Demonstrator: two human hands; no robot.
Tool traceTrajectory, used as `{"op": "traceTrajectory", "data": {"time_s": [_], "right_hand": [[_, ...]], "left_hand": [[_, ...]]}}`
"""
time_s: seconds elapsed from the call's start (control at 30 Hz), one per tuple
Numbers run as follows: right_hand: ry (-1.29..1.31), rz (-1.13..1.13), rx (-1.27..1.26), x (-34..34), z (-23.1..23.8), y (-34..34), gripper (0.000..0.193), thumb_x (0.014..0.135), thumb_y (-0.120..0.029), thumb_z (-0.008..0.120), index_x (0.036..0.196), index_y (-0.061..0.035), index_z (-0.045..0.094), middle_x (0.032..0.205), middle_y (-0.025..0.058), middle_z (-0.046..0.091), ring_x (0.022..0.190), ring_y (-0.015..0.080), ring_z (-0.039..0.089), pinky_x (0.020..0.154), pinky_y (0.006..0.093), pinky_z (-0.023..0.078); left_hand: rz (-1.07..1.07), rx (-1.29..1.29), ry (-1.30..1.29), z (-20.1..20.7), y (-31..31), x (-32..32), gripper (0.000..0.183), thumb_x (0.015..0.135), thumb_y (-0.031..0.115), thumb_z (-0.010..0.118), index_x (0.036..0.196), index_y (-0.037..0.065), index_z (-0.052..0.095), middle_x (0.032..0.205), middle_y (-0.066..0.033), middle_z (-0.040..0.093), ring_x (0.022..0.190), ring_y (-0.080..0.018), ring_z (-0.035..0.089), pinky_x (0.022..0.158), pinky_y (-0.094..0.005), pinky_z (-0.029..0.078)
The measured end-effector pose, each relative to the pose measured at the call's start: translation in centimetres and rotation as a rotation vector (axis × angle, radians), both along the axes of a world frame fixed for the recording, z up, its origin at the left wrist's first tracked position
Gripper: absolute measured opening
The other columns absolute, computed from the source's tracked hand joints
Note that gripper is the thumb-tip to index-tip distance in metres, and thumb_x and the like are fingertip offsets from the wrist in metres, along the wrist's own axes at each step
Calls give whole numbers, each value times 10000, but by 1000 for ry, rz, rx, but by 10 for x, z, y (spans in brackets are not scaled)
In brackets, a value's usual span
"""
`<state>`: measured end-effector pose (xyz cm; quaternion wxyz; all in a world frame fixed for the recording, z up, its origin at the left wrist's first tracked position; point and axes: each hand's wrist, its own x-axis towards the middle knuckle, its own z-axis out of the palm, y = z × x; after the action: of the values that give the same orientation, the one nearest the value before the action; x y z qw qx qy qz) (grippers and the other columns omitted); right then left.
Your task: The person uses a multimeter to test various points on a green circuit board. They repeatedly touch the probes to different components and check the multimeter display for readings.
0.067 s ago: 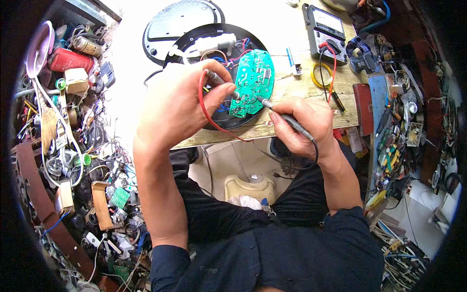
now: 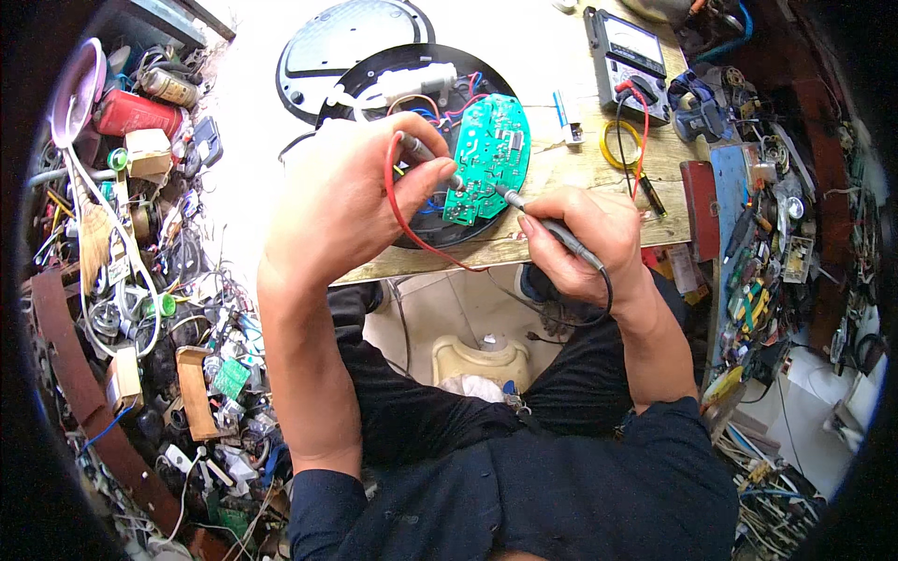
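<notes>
A green circuit board (image 2: 482, 150) rests tilted over a round black housing (image 2: 355, 75) that has wires and a white part inside. My left hand (image 2: 360, 196) is closed round a grey test probe (image 2: 426, 154) with a red lead, its end near the board's lower left part. Between the fingers of my right hand (image 2: 589, 238) is another grey test probe (image 2: 561, 238) with a black lead, pointing at the lower middle of the board. I cannot tell whether either tip touches. An analog multimeter (image 2: 631, 65) stands at the back right, with red and black leads plugged in.
A round grey-black cover (image 2: 351, 47) lies behind the housing. Right of the board are a small part with a blue strip (image 2: 566, 122) and a yellow ring (image 2: 613, 140), perhaps tape. Cluttered electronic parts (image 2: 224, 374) fill the left side; tools (image 2: 748, 290) crowd the right.
</notes>
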<state>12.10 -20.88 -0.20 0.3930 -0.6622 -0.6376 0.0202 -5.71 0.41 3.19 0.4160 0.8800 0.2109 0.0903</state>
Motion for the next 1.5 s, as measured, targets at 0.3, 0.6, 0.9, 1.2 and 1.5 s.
{"op": "traceTrajectory", "data": {"time_s": [0.3,0.6,0.9,1.2,1.5], "right_hand": [[17,22,10,-1,-1,0,201,807,-3,827,961,-53,707,723,100,689,602,280,697,552,393,523],[3,39,11,-1,2,0,192,805,-15,829,928,-64,691,717,97,675,586,280,678,535,398,501],[-4,70,2,-1,4,-3,186,800,-13,821,911,-73,684,701,92,661,573,276,667,534,395,504],[13,86,-11,-2,2,-3,175,803,-10,815,903,-72,686,693,92,665,571,276,670,533,394,508],[7,79,-23,-1,2,-4,169,803,-15,817,903,-71,691,699,94,675,571,277,677,531,393,512]], "left_hand": [[-16,31,-47,-1,1,1,149,1017,185,782,1074,50,753,698,6,647,598,-49,502,538,-272,395],[-5,38,-52,-2,0,2,153,1012,197,785,1041,51,754,671,1,616,593,-58,501,534,-283,389],[-4,76,-90,-4,0,4,151,998,195,792,1032,52,757,618,21,544,561,-54,453,507,-293,342],[-17,69,-104,-4,1,5,143,1002,175,784,1036,39,754,648,20,584,572,-46,472,513,-280,357],[-25,55,-108,-6,1,5,166,1014,185,781,1056,27,756,714,-8,678,594,-38,532,526,-263,409]]}}
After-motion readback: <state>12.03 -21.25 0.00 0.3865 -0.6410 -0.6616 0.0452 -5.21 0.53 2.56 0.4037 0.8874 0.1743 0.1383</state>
